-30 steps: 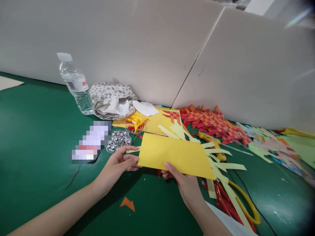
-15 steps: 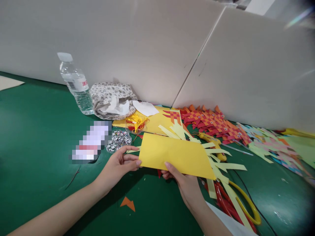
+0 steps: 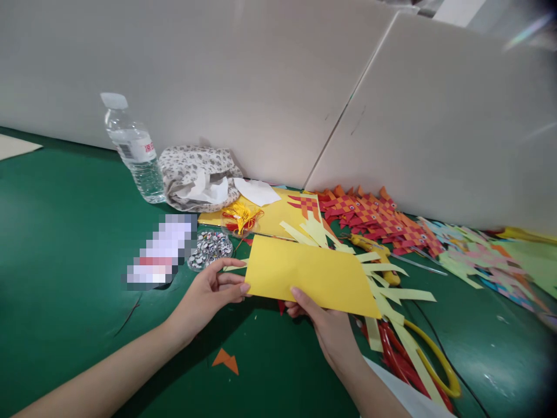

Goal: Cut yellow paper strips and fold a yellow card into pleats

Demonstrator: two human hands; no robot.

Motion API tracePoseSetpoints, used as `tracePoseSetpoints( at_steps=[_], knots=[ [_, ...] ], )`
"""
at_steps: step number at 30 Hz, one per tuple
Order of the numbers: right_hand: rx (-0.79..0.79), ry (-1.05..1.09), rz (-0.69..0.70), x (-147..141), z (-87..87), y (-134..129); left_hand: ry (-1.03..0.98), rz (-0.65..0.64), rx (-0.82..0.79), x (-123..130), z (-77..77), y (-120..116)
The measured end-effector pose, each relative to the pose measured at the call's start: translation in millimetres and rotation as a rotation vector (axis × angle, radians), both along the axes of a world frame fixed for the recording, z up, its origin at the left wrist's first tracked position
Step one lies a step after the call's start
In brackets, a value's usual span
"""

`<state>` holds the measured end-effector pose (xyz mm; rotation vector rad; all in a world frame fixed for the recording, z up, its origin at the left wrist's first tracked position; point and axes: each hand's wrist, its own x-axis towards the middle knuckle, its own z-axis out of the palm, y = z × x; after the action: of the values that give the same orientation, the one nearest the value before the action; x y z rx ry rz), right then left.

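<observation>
A plain yellow paper sheet (image 3: 311,276) is held up above the green table (image 3: 65,244). My left hand (image 3: 215,293) pinches its left edge, thumb in front and fingers partly behind. My right hand (image 3: 319,319) grips the lower edge, its thumb on the front face and the other fingers mostly hidden underneath. Pale yellow-green paper strips (image 3: 395,316) lie behind and to the right of the sheet. Just behind my left hand sits a clear dish of googly eyes (image 3: 211,249). An orange paper scrap (image 3: 226,361) lies between my forearms.
A water bottle (image 3: 139,157) and a patterned cloth pouch (image 3: 195,174) stand by the grey partition. Woven red-orange paper fish (image 3: 378,217) are piled at the back right. Near them is a yellow glue gun (image 3: 374,252); red-handled scissors (image 3: 395,354) lie beside my right hand.
</observation>
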<state>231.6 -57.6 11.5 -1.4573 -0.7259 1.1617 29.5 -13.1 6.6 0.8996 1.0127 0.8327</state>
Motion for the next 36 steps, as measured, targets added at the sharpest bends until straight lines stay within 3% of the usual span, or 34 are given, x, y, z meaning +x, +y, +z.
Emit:
tracePoseSetpoints(
  at_steps=[13, 27, 36],
  knots=[
    [-0.014, 0.038, 0.005, 3.5, -1.8, 1.1, -0.011, 0.04, 0.04, -3.9, 2.0, 0.5],
    [0.176, 0.128, -0.255, 51.7, 7.4, 15.3, 0.069, 0.121, 0.084, -14.3, 2.3, 10.3],
    [0.167, 0.12, -0.259, 60.1, 8.1, 16.4, 0.05, 0.13, 0.076, -14.6, 0.5, 10.4]
  ],
)
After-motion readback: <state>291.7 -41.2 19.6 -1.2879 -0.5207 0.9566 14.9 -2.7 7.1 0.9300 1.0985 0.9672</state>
